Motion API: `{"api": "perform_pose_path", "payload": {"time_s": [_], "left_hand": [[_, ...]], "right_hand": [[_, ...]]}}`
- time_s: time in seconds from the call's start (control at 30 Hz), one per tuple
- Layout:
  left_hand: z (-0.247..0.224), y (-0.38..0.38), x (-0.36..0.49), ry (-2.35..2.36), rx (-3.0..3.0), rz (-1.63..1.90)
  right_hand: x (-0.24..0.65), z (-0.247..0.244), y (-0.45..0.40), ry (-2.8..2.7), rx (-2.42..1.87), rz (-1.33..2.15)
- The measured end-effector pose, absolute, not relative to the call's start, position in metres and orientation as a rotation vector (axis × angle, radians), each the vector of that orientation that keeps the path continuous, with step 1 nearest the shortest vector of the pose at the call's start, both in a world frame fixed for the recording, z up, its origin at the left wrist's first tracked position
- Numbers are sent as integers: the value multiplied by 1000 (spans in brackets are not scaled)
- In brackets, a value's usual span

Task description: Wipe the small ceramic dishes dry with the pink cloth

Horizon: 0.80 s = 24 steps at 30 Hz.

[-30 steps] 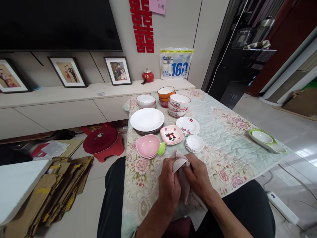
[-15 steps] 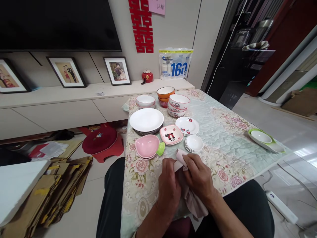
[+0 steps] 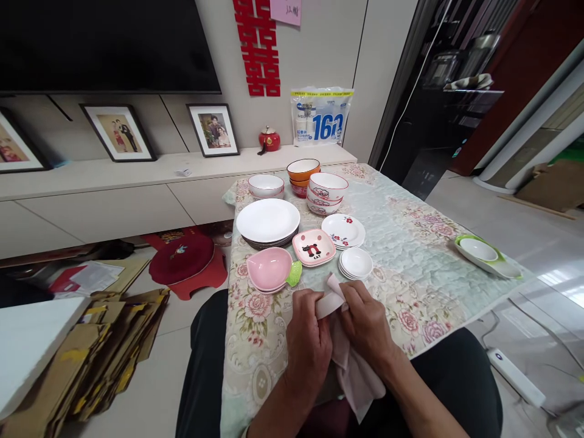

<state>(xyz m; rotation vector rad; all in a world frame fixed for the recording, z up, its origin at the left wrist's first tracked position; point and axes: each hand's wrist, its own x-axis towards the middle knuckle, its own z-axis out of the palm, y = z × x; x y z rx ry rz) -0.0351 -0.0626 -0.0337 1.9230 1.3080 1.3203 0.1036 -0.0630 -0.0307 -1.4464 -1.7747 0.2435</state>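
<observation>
Near the front edge of the table, my left hand point(image 3: 308, 331) is closed on a small white dish point(image 3: 329, 304), of which only a pale curved edge shows. My right hand point(image 3: 367, 319) pinches a pale pink cloth point(image 3: 353, 371) against that dish; the cloth's lower end hangs toward my lap. Just beyond my hands stand a stack of small white dishes point(image 3: 356, 263), square pink cat dishes point(image 3: 314, 247) and pink fruit-shaped dishes with a green leaf point(image 3: 270, 269).
Farther back are large white plates point(image 3: 268, 220), flowered plates point(image 3: 343, 230), white bowls point(image 3: 266, 184), red-rimmed bowls point(image 3: 327, 187) and orange bowls point(image 3: 303, 170). Green-and-white dishes point(image 3: 486, 255) lie at the table's right edge. A red stool point(image 3: 187, 261) and flattened cardboard point(image 3: 104, 347) are at left.
My hands have shifted slightly, and more of the dish's pale edge shows between them. The cloth's hanging end has swung a little. The stacks on the table have not moved.
</observation>
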Motion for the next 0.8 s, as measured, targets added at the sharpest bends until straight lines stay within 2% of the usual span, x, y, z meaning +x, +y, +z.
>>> {"api": "perform_pose_path", "payload": {"time_s": [0.07, 0.13, 0.2, 0.37, 0.43, 0.5, 0.67, 0.73, 0.8], "left_hand": [[-34, -63, -34, 1343, 1977, 1280], [-35, -64, -33, 1361, 1978, 1262], [-35, -64, -32, 1357, 1937, 1308], [-35, -64, -32, 1284, 1901, 1461], [-34, -64, -33, 1272, 1889, 1447], [-33, -64, -34, 1276, 1862, 1384], [-34, -64, -35, 1288, 1891, 1315], [-35, -64, -34, 1294, 1862, 1274], [-34, -63, -33, 1303, 1760, 1231]], "right_hand": [[106, -33, -64, -1851, -1385, -10], [104, -33, -65, -1827, -1347, -12], [100, -29, -66, -1734, -1365, 212], [89, -20, -62, -1373, -1306, 1099], [89, -20, -61, -1329, -1270, 1203], [93, -23, -61, -1416, -1347, 1014], [103, -30, -64, -1787, -1426, 215], [103, -30, -64, -1809, -1400, 153], [102, -28, -63, -1765, -1401, 244]]}}
